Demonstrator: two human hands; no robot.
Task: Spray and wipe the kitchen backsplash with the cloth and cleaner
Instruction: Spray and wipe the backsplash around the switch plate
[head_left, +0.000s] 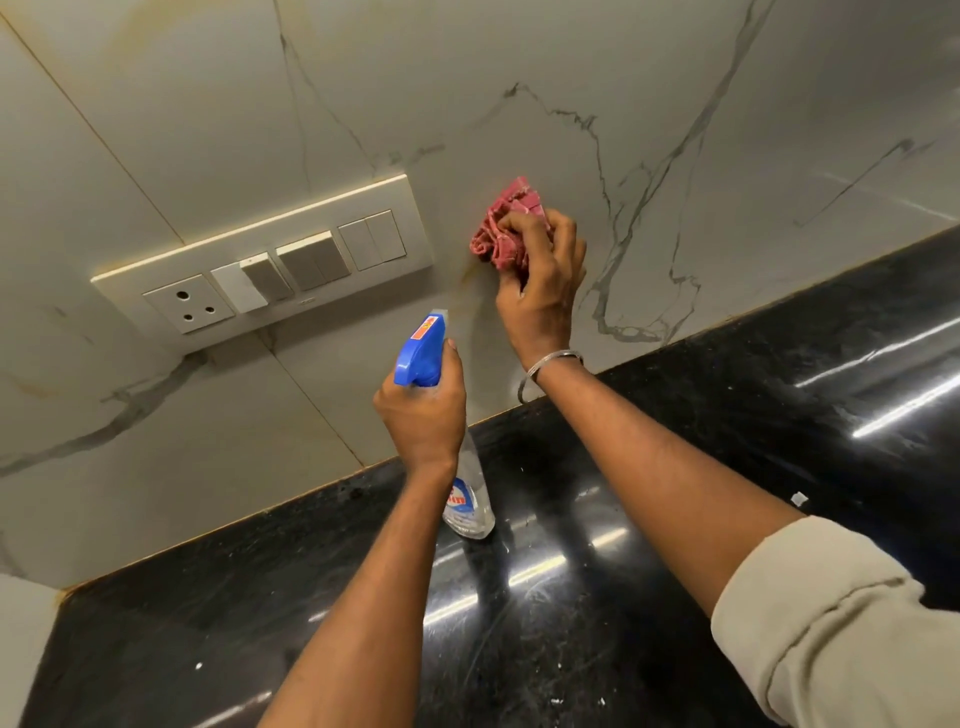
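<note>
Our right hand (540, 280) presses a bunched red cloth (501, 228), fingers clamped on it, against the marble-look backsplash (649, 104) just right of the switch plate (270, 260). Our left hand (423, 410) grips the spray bottle (441, 415) above the black countertop (727, 467). Wiping appears underway; a yellowish streak (470, 273) below the cloth remains.

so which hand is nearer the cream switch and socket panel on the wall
Left. The left hand, gripping the blue-topped spray bottle, is just below the panel's right end. The right hand, pressing the red cloth, is slightly farther right.
</note>
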